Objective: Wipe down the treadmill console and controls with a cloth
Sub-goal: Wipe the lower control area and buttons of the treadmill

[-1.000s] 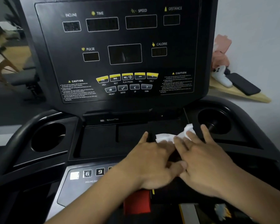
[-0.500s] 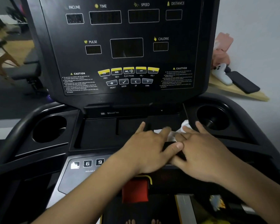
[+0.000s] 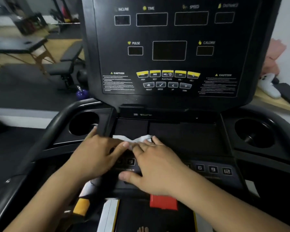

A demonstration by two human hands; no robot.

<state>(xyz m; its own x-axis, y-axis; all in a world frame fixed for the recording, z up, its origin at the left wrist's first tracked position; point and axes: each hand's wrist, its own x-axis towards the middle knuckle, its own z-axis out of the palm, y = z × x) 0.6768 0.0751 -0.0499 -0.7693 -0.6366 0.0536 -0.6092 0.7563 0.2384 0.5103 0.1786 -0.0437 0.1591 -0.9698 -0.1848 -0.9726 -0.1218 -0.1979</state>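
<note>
Fingers (image 3: pixel 155 140) of right hand (image 3: pixel 159 166) and left hand (image 3: pixel 97 154) lie flat, pressing white cloth (image 3: pixel 137 139); its 6 o'clock part hidden, edges blurred.

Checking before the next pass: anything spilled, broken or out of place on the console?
Nothing stands out. The console looks intact, and the white cloth lies crumpled, touched by the left hand and right hand.

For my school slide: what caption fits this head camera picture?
Left hand and right hand press a white cloth on the treadmill tray below the dark console.
</note>
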